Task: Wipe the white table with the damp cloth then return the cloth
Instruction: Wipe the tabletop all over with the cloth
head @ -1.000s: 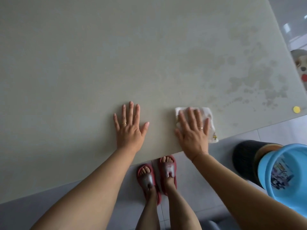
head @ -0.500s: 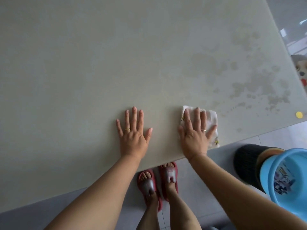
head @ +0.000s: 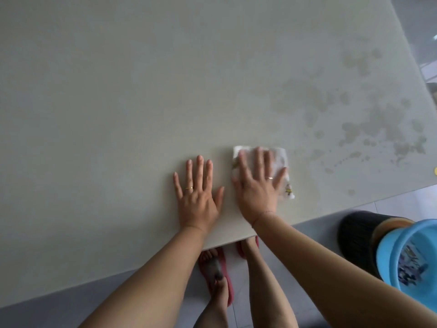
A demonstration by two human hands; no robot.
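Observation:
The white table (head: 118, 102) fills most of the view, its near edge running diagonally from lower left to right. My right hand (head: 257, 185) lies flat with spread fingers on a folded white cloth (head: 285, 162) with a small yellow print, pressing it to the tabletop near the front edge. The hand and cloth look blurred. My left hand (head: 197, 192) rests flat on the bare table just left of it, fingers straight. Damp patches (head: 378, 124) mark the surface to the right of the cloth.
A blue plastic basin (head: 406, 256) sits beside a dark round bin (head: 354, 235) on the floor at the lower right. A small yellow dot (head: 435, 171) lies at the table's right edge. My feet in red sandals (head: 215, 273) stand under the table edge.
My right hand has slid the cloth a little away from me, farther onto the table. My left hand stays flat in the same spot. The view has shifted slightly left.

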